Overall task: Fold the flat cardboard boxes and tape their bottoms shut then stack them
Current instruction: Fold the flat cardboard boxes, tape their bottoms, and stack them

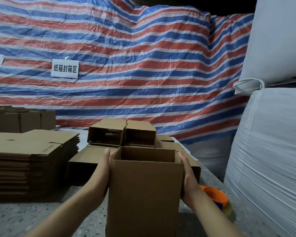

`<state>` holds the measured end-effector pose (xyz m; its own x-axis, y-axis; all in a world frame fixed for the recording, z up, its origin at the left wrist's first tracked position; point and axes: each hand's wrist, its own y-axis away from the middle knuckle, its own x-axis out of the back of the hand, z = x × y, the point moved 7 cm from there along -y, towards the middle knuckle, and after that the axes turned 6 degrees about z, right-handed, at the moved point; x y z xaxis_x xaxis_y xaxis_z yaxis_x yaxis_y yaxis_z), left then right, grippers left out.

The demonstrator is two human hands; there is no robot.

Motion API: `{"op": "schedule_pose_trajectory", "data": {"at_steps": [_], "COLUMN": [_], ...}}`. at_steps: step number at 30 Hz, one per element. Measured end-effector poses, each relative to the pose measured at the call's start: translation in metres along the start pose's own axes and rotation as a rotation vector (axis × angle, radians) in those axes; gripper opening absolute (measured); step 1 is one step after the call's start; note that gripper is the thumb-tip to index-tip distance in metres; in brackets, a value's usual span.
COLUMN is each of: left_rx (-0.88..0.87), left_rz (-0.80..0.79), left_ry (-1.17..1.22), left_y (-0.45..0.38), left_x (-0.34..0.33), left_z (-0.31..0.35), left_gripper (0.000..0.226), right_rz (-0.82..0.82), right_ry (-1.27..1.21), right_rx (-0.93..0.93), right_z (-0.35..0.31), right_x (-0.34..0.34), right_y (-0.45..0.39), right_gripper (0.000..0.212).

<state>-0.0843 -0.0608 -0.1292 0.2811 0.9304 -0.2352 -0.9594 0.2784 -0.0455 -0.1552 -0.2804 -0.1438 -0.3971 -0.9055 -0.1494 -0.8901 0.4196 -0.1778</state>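
Carrying an erected cardboard box (144,190) at lower centre, the left hand (106,170) and right hand (186,175) press its sides with straight fingers. Stacking looks in hand; next, set it squarely beside the finished boxes (122,135) just beyond.

This is a warehouse packing area. A striped tarp (143,65) hangs as the back wall, with a paper sign (65,68) reading "纸箱封箱区", carton sealing area. Flat cartons (32,159) are piled on a speckled table (24,218), folded boxes (121,135) lie stacked behind, and white bulk bags (272,151) stand at the right.
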Motion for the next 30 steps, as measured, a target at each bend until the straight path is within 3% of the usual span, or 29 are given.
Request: {"op": "schedule_pose_trajectory", "data": {"at_steps": [3, 14, 19, 30], "left_rx": [0.104, 0.03, 0.079, 0.057], "left_rz": [-0.003, 0.04, 0.042, -0.043], "left_ry": [0.065, 0.125, 0.117, 0.099], "left_y": [0.004, 0.005, 0.001, 0.006], "left_x": [-0.003, -0.006, -0.004, -0.004], "left_z": [-0.017, -0.018, -0.015, -0.022], "left_gripper": [0.083, 0.064, 0.064, 0.05], "right_rz": [0.019, 0.066, 0.067, 0.179], "right_ry": [-0.021, -0.224, -0.294, -0.325], "right_rx": [-0.015, -0.071, -0.077, -0.101], "right_z": [0.002, 0.023, 0.023, 0.033], "right_x": [0.001, 0.009, 0.006, 0.012], "right_y": [-0.002, -0.004, -0.003, -0.001], "right_gripper": [0.075, 0.072, 0.069, 0.076]}}
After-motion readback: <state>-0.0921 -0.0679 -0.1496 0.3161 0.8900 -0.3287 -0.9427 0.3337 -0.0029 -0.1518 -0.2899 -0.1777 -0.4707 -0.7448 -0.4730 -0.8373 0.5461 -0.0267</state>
